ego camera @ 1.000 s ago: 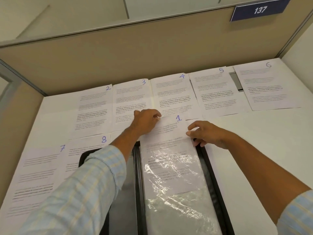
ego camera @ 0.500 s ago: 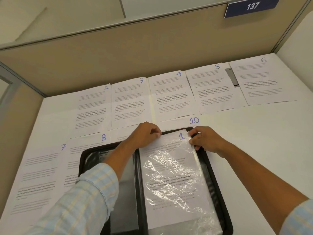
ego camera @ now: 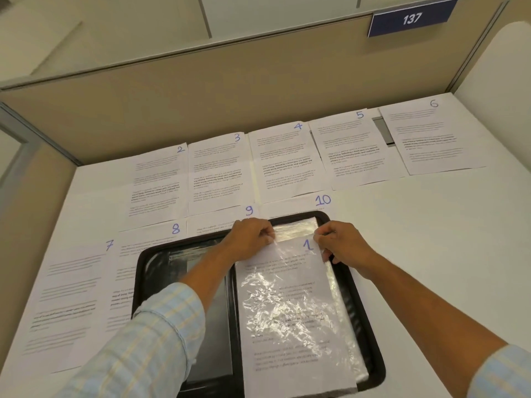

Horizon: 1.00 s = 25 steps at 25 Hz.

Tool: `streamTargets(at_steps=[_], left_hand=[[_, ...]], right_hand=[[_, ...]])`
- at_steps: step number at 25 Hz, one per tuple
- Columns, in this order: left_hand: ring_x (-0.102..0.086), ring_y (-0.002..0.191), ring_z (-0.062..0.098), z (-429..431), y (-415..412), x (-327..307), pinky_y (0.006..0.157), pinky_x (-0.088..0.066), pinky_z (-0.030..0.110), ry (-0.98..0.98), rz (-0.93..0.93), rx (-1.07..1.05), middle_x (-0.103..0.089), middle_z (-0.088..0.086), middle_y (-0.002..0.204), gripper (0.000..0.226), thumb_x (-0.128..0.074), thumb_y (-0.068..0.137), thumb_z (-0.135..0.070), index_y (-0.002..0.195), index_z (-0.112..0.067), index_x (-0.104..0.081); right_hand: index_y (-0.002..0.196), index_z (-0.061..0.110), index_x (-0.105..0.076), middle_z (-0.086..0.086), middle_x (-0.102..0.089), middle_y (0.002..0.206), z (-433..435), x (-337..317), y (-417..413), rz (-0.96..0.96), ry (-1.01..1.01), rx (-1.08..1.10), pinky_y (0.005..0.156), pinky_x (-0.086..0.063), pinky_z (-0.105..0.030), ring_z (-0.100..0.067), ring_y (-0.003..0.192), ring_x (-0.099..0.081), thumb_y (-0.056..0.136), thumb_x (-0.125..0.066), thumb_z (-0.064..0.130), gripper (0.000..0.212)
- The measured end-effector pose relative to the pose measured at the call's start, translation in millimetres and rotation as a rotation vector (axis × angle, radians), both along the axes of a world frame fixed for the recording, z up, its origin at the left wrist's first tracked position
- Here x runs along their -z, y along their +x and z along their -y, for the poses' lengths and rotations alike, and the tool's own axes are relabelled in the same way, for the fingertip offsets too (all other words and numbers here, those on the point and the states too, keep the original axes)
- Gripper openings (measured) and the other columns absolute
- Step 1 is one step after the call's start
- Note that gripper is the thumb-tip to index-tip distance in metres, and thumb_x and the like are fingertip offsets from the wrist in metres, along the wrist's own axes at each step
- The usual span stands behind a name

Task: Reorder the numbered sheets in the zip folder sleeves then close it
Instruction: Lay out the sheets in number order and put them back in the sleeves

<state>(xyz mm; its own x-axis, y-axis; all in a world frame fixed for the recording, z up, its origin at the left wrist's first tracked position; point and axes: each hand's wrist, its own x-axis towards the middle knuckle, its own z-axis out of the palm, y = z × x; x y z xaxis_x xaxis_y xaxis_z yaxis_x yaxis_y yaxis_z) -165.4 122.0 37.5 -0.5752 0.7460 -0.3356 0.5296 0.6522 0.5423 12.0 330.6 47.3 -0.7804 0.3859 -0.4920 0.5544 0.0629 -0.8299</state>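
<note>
While your left hand and right hand each pinch a top corner of sheet 1, its long side points away from you, number end between them.

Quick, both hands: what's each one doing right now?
Left hand: closed, pinching the top left corner of sheet 1.
Right hand: closed, pinching its top right corner.

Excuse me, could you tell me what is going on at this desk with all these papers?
A person is fitting sheet 1 into a clear sleeve of the open black zip folder on the desk. The left hand and right hand each pinch a top corner of the sleeve. Sheets 2 to 6 lie in a back row; sheets 7 to 10 lie nearer, some partly under the folder.
</note>
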Motion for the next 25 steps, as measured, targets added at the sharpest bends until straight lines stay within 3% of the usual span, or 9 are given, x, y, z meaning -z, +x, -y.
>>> streamTargets(at_steps=[4, 7, 9, 12, 14, 16, 18, 22, 25], left_hand=[[-0.069, 0.095, 0.007, 1, 3, 5, 0.104, -0.049, 0.05, 0.075, 0.089, -0.162, -0.074, -0.016, 0.093, 0.005, -0.067, 0.097, -0.029, 0.097, -0.033, -0.07], [-0.062, 0.113, 0.012, 5, 15, 9, 0.112, -0.04, 0.053, 0.13, 0.002, -0.304, -0.068, -0.017, 0.115, 0.019, -0.069, 0.097, -0.038, 0.116, -0.035, -0.065], [-0.057, 0.12, 0.015, 12, 35, 8, 0.111, -0.041, 0.049, 0.228, -0.063, -0.427, -0.062, -0.014, 0.122, 0.031, -0.07, 0.098, -0.036, 0.127, -0.032, -0.061], [-0.06, 0.106, 0.011, 27, 82, 0, 0.094, -0.052, 0.033, 0.311, -0.054, -0.522, -0.061, -0.014, 0.11, 0.014, -0.067, 0.099, -0.031, 0.113, -0.03, -0.063], [-0.064, 0.096, 0.008, 36, 117, -12, 0.08, -0.051, 0.022, 0.337, 0.063, -0.577, -0.065, -0.012, 0.102, 0.005, -0.067, 0.1, -0.032, 0.102, -0.029, -0.065], [-0.067, 0.093, 0.007, 44, 145, -24, 0.075, -0.054, 0.021, 0.361, 0.237, -0.649, -0.069, -0.011, 0.102, 0.011, -0.066, 0.099, -0.04, 0.1, -0.029, -0.066], [-0.071, 0.097, 0.009, 54, 160, -38, 0.081, -0.061, 0.03, 0.4, 0.387, -0.674, -0.072, -0.011, 0.107, 0.021, -0.064, 0.098, -0.051, 0.103, -0.031, -0.066], [-0.07, 0.112, 0.008, 82, 161, -75, 0.093, -0.06, 0.039, 0.554, 0.627, -0.704, -0.071, -0.014, 0.123, 0.034, -0.063, 0.095, -0.062, 0.119, -0.038, -0.067], [-0.07, 0.117, 0.013, 115, 152, -99, 0.094, -0.061, 0.045, 0.646, 0.7, -0.699, -0.071, -0.01, 0.127, 0.049, -0.065, 0.092, -0.066, 0.132, -0.038, -0.063]], right_hand=[[0.099, 0.011, -0.068, -0.014, -0.072, 0.085, 5, 3, 15, 0.066, 0.007, -0.041, 0.06, -0.058, -0.031, -0.02, 0.068, -0.068, 0.098, -0.07, 0.029, 0.018], [0.094, 0.008, -0.063, -0.01, -0.066, 0.081, 10, 9, 32, 0.138, -0.002, -0.105, 0.058, -0.058, -0.03, -0.02, 0.064, -0.064, 0.094, -0.077, 0.03, 0.025], [0.093, 0.002, -0.063, -0.015, -0.068, 0.08, 14, 12, 42, 0.161, -0.011, -0.125, 0.058, -0.06, -0.032, -0.021, 0.062, -0.065, 0.092, -0.08, 0.026, 0.03], [0.085, -0.001, -0.062, -0.02, -0.067, 0.077, 20, 8, 53, 0.129, -0.054, -0.108, 0.056, -0.057, -0.033, -0.023, 0.058, -0.065, 0.093, -0.078, 0.022, 0.029], [0.08, 0.005, -0.06, -0.016, -0.064, 0.073, 28, -2, 56, 0.067, -0.056, -0.08, 0.055, -0.054, -0.033, -0.022, 0.056, -0.062, 0.095, -0.074, 0.023, 0.028], [0.076, 0.008, -0.059, -0.012, -0.066, 0.073, 43, -17, 56, -0.005, -0.104, -0.033, 0.058, -0.054, -0.033, -0.019, 0.059, -0.064, 0.097, -0.072, 0.026, 0.03], [0.08, 0.009, -0.061, -0.015, -0.072, 0.084, 64, -33, 55, -0.078, -0.221, 0.002, 0.069, -0.059, -0.036, -0.024, 0.072, -0.07, 0.098, -0.07, 0.03, 0.029], [0.091, 0.006, -0.067, -0.019, -0.073, 0.1, 119, -64, 45, -0.204, -0.371, 0.059, 0.082, -0.06, -0.044, -0.035, 0.09, -0.072, 0.101, -0.065, 0.032, 0.028], [0.109, 0.008, -0.072, -0.008, -0.077, 0.112, 166, -82, 29, -0.284, -0.418, 0.046, 0.091, -0.059, -0.044, -0.026, 0.109, -0.073, 0.105, -0.058, 0.034, 0.03]])
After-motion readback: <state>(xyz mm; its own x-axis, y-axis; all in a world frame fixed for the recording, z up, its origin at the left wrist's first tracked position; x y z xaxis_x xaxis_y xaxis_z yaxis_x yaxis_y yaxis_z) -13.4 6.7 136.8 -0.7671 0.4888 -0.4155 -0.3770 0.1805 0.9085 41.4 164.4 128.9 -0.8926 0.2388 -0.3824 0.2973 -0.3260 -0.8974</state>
